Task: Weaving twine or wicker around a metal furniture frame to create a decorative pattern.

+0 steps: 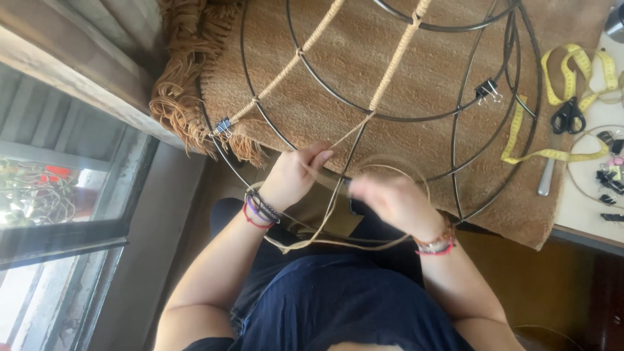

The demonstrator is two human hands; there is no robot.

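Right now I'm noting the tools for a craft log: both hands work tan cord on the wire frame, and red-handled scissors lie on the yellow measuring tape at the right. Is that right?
Not quite. The head view shows the scissors with black handles, not red. The rest holds: the left hand and right hand work tan cord on the wire frame, and the scissors lie on the yellow measuring tape at the right.

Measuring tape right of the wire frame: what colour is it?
Yellow; the measuring tape shows best in the head view, beside the scissors.
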